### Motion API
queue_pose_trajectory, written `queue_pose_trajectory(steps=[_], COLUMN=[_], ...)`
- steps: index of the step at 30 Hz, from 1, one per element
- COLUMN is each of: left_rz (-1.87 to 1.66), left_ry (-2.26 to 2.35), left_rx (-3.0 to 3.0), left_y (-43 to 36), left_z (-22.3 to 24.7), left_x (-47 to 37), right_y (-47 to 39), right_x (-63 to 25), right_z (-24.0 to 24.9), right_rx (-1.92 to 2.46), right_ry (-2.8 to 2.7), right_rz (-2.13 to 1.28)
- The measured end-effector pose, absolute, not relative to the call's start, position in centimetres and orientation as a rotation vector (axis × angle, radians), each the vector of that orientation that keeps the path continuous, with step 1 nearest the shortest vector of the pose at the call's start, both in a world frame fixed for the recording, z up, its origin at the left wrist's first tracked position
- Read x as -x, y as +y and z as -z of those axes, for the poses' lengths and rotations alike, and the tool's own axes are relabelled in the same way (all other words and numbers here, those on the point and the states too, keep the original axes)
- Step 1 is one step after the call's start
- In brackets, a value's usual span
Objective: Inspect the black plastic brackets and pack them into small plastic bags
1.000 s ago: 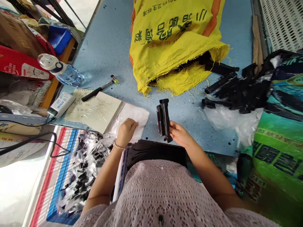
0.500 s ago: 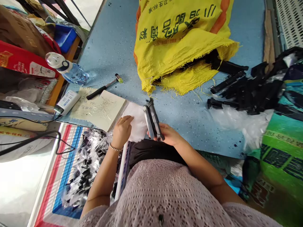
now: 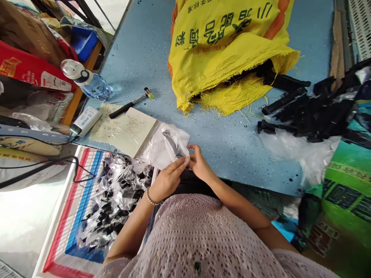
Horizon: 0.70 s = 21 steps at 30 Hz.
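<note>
A white translucent plastic bag (image 3: 158,148) lies at the table's front edge. Inside it, or under its film, a dark metal-edged part (image 3: 171,141) shows through. My left hand (image 3: 167,179), wearing a ring and a bead bracelet, is closed with its fingertips pinching the bag's near right edge. Beside it my right hand (image 3: 199,164) is closed on the same edge, fingertips almost touching the left ones. The near end of the part is hidden by bag and fingers.
A yellow woven sack (image 3: 226,73) holding black parts lies across the blue table (image 3: 139,58). More black parts (image 3: 313,112) pile up at right. At left are a small hammer (image 3: 130,104), a cardboard pad (image 3: 136,129) and a water bottle (image 3: 92,83). Below stands a basket (image 3: 74,216) of bagged parts.
The dark part, bare in my right hand before, is now within the plastic bag. My left hand has moved right to meet my right hand at the bag's edge.
</note>
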State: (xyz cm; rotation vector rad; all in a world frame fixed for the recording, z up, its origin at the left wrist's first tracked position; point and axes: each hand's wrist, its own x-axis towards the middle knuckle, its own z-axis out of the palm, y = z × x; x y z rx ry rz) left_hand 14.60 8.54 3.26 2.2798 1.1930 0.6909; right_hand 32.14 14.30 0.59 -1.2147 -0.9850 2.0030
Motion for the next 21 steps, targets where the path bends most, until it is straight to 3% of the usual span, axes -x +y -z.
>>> queue_pose_trajectory(steps=[4, 8, 11, 13, 18, 21], left_rz=[-0.815, -0.827, -0.713, -0.589, -0.230, -0.209], left_ry=[1.156, 1.187, 1.257, 1.435, 2.334, 2.475], left_rx=[-2.194, -1.972, -1.743, -1.534, -1.015, -1.008], left_y=[8.0, 5.2, 2.5, 1.2, 1.0, 1.8], left_z=[-4.9, -10.6, -12.9, -11.5, -2.6, 0.0], left_x=[-14.7, -11.7, -6.9, -2.8, 7.9, 11.6], right_y=[13.0, 13.1, 13.9, 14.3, 15.0, 15.0], right_x=[-33.2, -34.9, -35.9, -36.2, -37.1, -37.5], right_z=[-3.0, -4.4, -3.7, -2.4, 0.7, 1.4], right_rx=[1.241, 0.833, 0.850, 1.052, 1.337, 1.384], right_ry=[-1.446, -1.443, -1.368, -1.334, -1.236, -1.182], right_rz=[-1.660, -2.132, -2.313, -2.189, -1.928, -1.871])
